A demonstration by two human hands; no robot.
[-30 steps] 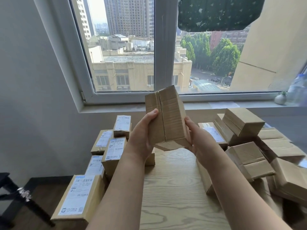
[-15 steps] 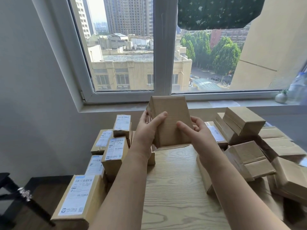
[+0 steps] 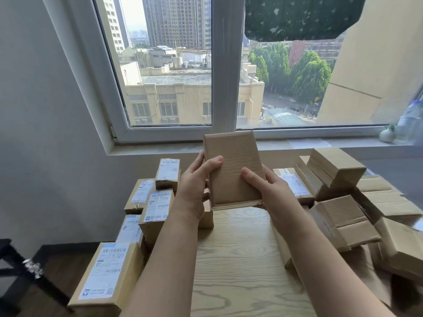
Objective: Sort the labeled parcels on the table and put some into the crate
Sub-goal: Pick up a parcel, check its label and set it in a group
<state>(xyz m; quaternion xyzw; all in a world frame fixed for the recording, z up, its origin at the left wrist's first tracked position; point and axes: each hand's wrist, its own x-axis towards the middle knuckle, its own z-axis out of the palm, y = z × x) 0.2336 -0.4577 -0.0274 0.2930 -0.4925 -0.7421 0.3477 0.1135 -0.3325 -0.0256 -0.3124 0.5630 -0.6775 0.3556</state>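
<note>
1. Labeled parcels (image 3: 158,205): stacked left of the held parcel (image 3: 233,172), labels up.
2. Left hand (image 3: 194,184): grips the held parcel's left edge, thumb across the near face.
3. Held parcel: upright between both hands, above the table (image 3: 238,259), plain face toward the camera.
4. Right hand (image 3: 270,191): grips its lower right edge, thumb on the near face.
5. Plain parcels (image 3: 341,220): heaped to its right.

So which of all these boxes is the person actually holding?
The plain brown box in the middle, gripped by the left hand and right hand; the other boxes lie in piles either side.
</note>
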